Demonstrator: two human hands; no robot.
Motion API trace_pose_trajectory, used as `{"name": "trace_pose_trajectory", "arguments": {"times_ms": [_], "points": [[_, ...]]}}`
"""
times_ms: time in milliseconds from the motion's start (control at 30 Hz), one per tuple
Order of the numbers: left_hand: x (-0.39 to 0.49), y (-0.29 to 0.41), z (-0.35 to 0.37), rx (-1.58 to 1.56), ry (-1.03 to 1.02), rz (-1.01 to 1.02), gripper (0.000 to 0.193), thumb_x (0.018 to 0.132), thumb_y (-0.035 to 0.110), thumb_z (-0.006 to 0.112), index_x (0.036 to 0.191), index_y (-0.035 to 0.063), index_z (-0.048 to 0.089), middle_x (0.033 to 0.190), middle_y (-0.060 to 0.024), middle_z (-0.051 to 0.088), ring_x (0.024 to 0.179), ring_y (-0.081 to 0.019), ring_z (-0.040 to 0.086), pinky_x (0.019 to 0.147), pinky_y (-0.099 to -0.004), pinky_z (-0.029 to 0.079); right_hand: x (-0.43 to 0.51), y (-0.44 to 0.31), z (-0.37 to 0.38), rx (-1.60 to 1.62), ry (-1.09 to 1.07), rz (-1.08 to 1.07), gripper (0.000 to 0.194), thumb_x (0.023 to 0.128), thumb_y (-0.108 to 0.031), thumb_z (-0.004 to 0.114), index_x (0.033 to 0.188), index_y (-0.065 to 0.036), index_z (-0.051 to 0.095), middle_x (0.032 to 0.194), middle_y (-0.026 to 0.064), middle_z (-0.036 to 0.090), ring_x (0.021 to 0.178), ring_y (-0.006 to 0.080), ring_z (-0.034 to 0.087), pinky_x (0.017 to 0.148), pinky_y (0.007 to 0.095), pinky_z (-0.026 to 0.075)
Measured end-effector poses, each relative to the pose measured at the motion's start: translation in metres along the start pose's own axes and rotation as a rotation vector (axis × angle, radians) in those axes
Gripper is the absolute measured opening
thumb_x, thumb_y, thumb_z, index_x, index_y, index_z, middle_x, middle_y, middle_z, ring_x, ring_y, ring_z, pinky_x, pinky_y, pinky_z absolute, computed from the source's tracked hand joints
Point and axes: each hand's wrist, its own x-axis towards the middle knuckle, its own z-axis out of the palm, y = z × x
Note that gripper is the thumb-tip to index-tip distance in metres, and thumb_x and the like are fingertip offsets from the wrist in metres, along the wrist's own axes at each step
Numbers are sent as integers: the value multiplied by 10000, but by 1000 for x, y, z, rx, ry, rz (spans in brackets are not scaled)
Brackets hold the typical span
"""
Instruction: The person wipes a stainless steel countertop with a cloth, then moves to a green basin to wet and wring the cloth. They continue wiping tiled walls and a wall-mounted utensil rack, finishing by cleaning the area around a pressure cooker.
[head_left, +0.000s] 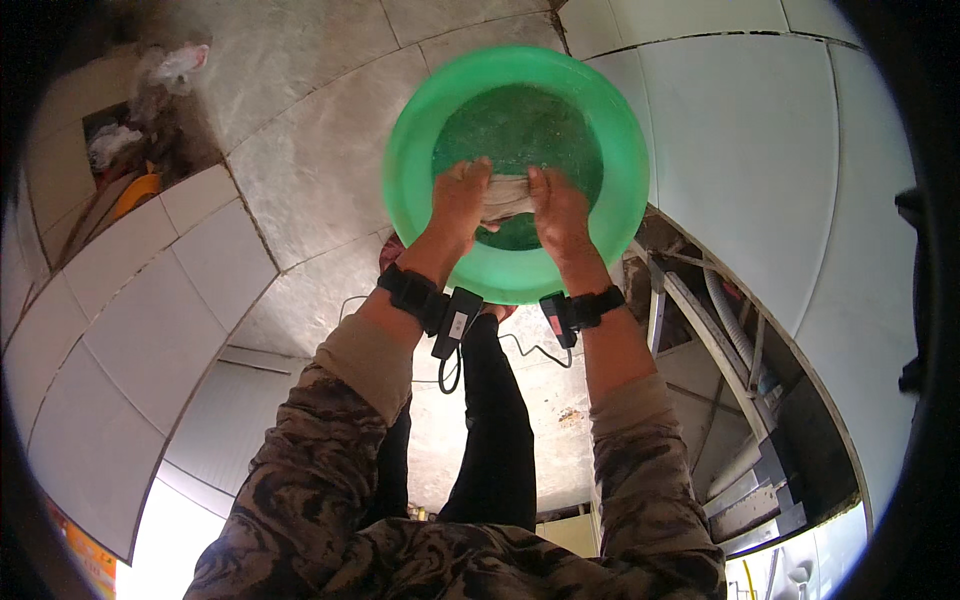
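A wet-looking beige cloth (508, 196) is stretched between my two hands, above the water in a round green plastic basin (409, 172). My left hand (459, 199) grips its left end, the thumb uppermost. On the other end, my right hand (559, 206) is closed with its thumb on top. Dark-looking water (517, 127) covers the basin's bottom. Both wrists carry black straps with small devices, the left one (457, 322) and the right one (559, 319), and cables run from them.
Grey floor tiles (322, 142) lie beneath and left of the basin. A white-tiled ledge (150, 300) borders the left side. On the right, a pale panelled wall (735, 150) stands above an open recess with a metal frame (705, 330) and a corrugated hose (724, 307).
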Motion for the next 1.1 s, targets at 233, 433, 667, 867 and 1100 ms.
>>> {"name": "trace_pose_trajectory", "arguments": {"times_ms": [233,433,667,867,1100], "points": [[3,-8,-22,92,94,-39,636,849,160,595,1388,63,270,1178,-184,496,974,-335,565,823,-446,510,-6,43,11,-132,114,26,332,865,-194,559,1101,27,483,1069,244,474,952,436,498,787,513,427],[-6,-9,-10,-25,-13,-140,572,840,143,590,1335,-3,340,1146,-158,529,966,-294,578,803,-416,515,-42,6,0,-25,-45,-222,402,721,18,597,1114,-13,522,991,196,518,889,405,523,734,453,448],[-24,6,-4,-48,-375,-43,386,874,141,536,1211,-41,492,1103,-114,582,984,-207,591,823,-369,508,-63,-50,-51,588,-148,158,445,777,-49,690,1191,-31,529,1099,129,580,1010,161,564,793,286,499],[-56,29,-1,-120,-494,-2,372,881,134,495,1203,-53,494,1092,-117,587,969,-203,598,840,-358,499,-43,-50,-60,1201,44,196,625,739,-111,748,1276,30,463,1181,124,562,1064,200,544,906,295,455],[-68,57,-12,110,-656,-14,460,818,191,636,1184,-51,501,1066,-104,590,937,-171,585,828,-323,484,-40,-65,-86,1098,-284,194,612,704,-91,767,1236,36,493,1144,110,584,1007,163,569,854,278,479]]}}
